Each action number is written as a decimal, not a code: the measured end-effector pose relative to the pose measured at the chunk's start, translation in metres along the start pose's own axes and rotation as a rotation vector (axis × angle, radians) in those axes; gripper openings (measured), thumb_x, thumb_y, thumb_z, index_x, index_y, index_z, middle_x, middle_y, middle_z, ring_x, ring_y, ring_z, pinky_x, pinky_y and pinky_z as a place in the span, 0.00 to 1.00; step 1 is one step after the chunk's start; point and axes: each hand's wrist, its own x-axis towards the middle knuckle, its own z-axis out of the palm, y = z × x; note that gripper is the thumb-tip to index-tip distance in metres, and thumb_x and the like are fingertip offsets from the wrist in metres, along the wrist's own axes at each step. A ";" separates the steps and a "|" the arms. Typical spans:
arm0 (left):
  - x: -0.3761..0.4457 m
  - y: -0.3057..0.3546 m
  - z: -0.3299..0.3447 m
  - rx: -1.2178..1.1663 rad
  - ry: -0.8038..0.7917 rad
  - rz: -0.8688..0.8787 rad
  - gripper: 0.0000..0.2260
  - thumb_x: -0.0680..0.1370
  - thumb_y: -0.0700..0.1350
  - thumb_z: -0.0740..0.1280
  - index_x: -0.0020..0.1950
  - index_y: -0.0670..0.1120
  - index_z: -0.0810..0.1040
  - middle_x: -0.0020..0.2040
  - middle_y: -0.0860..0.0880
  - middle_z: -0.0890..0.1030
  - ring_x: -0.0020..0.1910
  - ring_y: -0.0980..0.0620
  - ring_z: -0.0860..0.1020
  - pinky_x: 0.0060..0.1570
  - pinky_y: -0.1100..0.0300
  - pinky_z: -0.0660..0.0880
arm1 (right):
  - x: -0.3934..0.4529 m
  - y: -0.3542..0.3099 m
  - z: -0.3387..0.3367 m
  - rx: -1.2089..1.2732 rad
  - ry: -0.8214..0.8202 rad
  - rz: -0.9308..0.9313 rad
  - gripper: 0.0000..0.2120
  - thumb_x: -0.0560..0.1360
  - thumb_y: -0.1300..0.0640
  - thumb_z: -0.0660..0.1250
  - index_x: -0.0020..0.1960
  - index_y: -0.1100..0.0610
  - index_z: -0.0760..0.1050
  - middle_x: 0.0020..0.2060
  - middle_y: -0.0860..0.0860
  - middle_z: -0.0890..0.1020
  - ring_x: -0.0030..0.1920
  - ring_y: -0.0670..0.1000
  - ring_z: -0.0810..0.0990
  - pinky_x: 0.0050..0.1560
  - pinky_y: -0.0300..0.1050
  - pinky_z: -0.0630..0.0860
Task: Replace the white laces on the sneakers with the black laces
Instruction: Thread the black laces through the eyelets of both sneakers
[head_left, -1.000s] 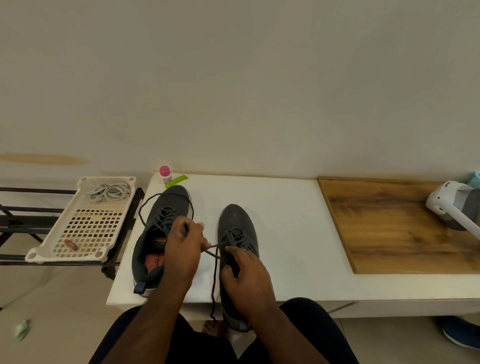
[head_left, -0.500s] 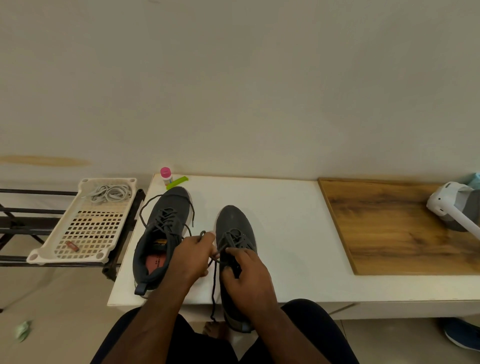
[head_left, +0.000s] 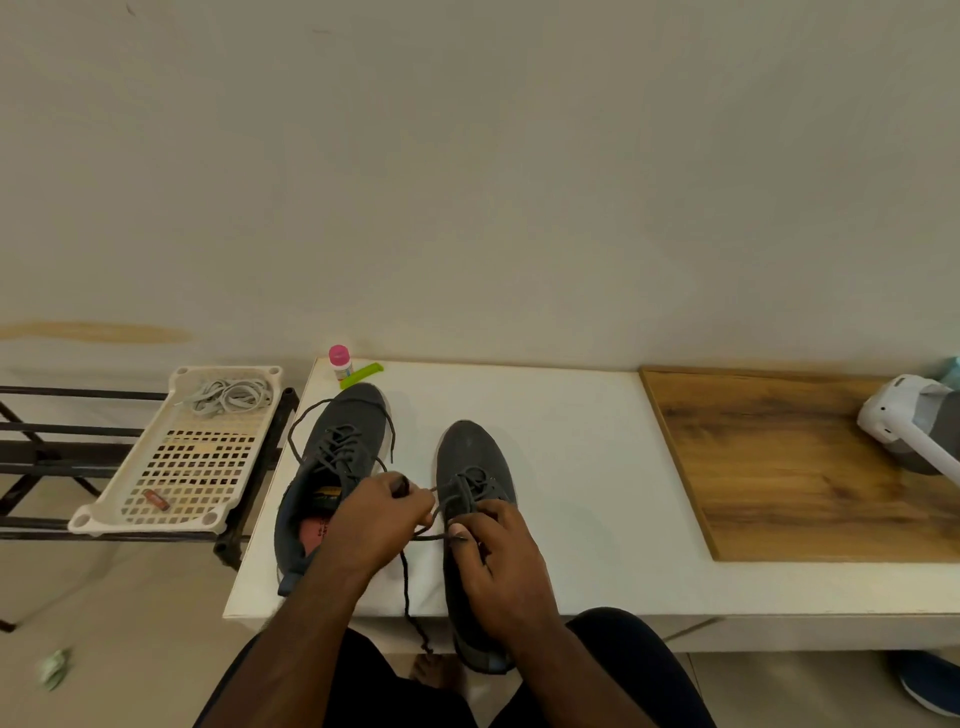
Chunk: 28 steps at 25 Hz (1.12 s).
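Two dark grey sneakers stand side by side on the white desk, toes toward the wall. The right sneaker is near the front edge, its heel reaching past it. The left hand has its fingers curled round one end of this shoe's black lace, which runs across to the eyelets and also hangs down over the desk edge. The right hand rests on the same sneaker, thumb and fingers pinching the lace at the tongue. The left sneaker is already threaded with a black lace whose loose ends loop beside it. The white laces lie heaped in a perforated plastic tray on a rack left of the desk. A pink-capped bottle and a green comb sit behind the left sneaker.
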 end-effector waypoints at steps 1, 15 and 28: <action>-0.003 0.007 -0.006 -0.041 0.021 0.028 0.07 0.75 0.44 0.68 0.42 0.42 0.82 0.38 0.45 0.82 0.38 0.49 0.76 0.41 0.54 0.73 | 0.000 0.000 0.000 0.004 0.000 0.006 0.15 0.79 0.43 0.58 0.56 0.46 0.80 0.58 0.37 0.70 0.56 0.35 0.71 0.52 0.30 0.70; -0.020 0.052 -0.039 -0.360 -0.264 0.064 0.09 0.80 0.45 0.65 0.57 0.45 0.80 0.50 0.49 0.86 0.56 0.51 0.81 0.58 0.49 0.69 | 0.022 -0.060 -0.043 0.616 -0.192 0.258 0.14 0.83 0.46 0.59 0.55 0.47 0.82 0.48 0.45 0.86 0.52 0.43 0.83 0.56 0.44 0.79; 0.023 0.032 -0.019 -0.404 0.183 0.032 0.18 0.80 0.38 0.66 0.70 0.43 0.69 0.62 0.42 0.78 0.36 0.52 0.82 0.29 0.64 0.74 | 0.018 -0.044 -0.094 0.786 0.076 0.388 0.09 0.80 0.65 0.65 0.55 0.54 0.79 0.41 0.53 0.85 0.31 0.51 0.77 0.30 0.44 0.76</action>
